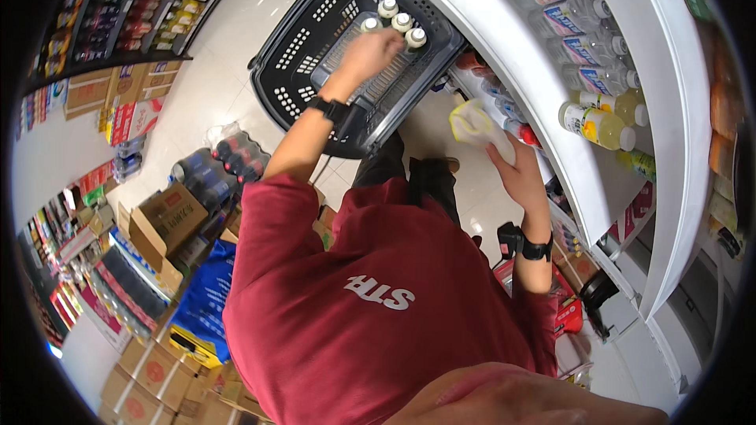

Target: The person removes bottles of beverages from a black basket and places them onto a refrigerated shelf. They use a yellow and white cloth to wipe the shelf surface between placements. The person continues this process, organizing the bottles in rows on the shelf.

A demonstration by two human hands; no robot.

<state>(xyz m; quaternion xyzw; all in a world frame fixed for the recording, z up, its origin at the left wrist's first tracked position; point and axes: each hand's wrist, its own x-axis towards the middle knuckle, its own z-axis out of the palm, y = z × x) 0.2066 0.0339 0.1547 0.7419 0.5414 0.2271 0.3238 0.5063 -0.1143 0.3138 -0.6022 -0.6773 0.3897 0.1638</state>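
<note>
A black plastic shopping basket (pixel 283 50) is in front of me, with several white-capped bottles (pixel 401 22) standing inside at its far end. My left hand (pixel 369 53) is over the basket, right beside the caps. Its fingers are curled and blurred, and whether they grip a bottle cannot be told. A white cloth with a yellow edge (pixel 479 124) hangs from my right hand (pixel 517 171), between the basket and the white shelf. Black bands are on both wrists.
At the right, a curved white shelf (pixel 502 23) holds clear plastic bottles (pixel 567 18) and yellow drink bottles (pixel 593 124) lying sideways in view. Packs of dark drink bottles (pixel 239 153), an opened cardboard box (pixel 171 218) and a blue bag (pixel 207 301) are on the left. Stocked shelves stand beyond.
</note>
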